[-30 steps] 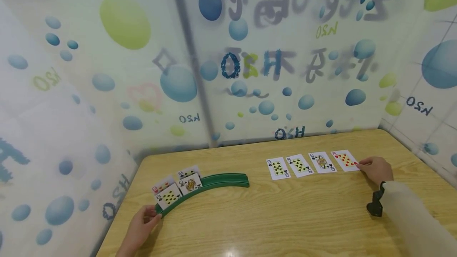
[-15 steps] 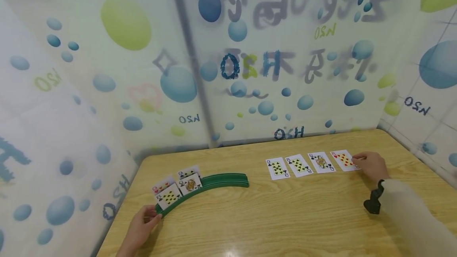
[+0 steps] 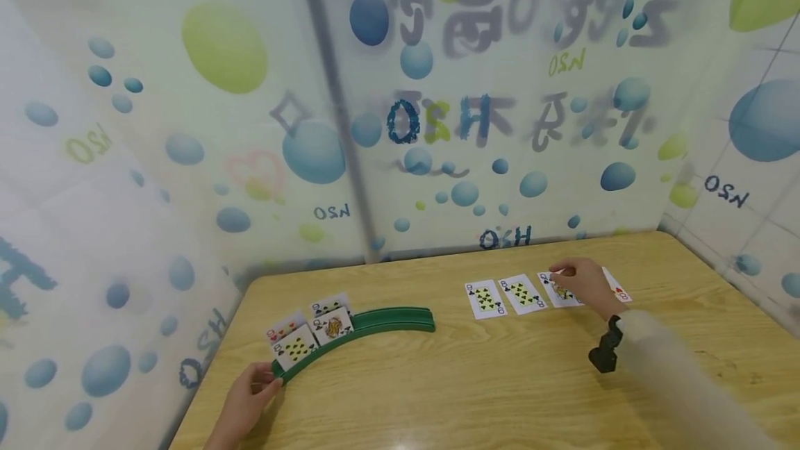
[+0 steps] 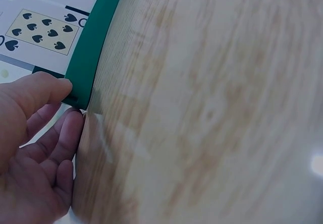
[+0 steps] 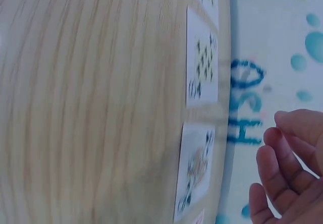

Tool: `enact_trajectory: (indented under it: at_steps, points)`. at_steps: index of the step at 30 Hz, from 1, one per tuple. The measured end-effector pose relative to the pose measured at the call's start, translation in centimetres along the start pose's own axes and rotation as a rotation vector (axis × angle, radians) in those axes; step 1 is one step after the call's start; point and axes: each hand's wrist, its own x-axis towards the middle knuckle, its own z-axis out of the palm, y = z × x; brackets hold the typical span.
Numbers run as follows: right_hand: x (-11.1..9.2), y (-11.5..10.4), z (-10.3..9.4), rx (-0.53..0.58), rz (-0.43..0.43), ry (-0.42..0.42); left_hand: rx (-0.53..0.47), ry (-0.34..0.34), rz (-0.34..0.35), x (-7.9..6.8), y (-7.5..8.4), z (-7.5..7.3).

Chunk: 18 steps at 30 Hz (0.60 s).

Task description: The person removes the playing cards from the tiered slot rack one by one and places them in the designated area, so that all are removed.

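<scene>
My left hand (image 3: 246, 400) pinches the near left end of a curved green card holder (image 3: 395, 319); in the left wrist view the thumb lies on top of that green end. An eight of spades (image 3: 296, 348) and a queen of clubs (image 3: 333, 326) stand in its front slot. Two more cards, one with red hearts (image 3: 285, 326), show partly behind them. Over the row of cards at the right, my right hand (image 3: 590, 287) hangs with fingers bent, holding nothing. Below it lies a queen (image 3: 553, 289), partly covered by the hand.
In the same row lie a nine of clubs (image 3: 485, 298), an eight of clubs (image 3: 521, 294) and a red card (image 3: 619, 290) half hidden behind the right hand. The wooden table (image 3: 425, 380) meets a patterned wall (image 3: 425, 186) at its far edge.
My right hand has left the red eight of hearts at the row's right end and moved left above the queen. My left hand stays on the card holder.
</scene>
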Motion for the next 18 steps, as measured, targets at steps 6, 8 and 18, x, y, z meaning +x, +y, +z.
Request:
enact_trajectory:
  at_steps: [6,8,18]
  points:
    - [0.4,-3.1,3.0,0.04,-0.071,-0.055,0.008,0.009,0.005,-0.1,0.0,0.0]
    - [0.5,-4.3,4.0,0.064,-0.11,-0.068,0.012,0.01,0.011,-0.1,0.1,0.1]
    - [1.2,-9.2,9.8,0.164,-0.189,-0.155,0.005,0.02,0.019,-0.2,0.1,0.0]
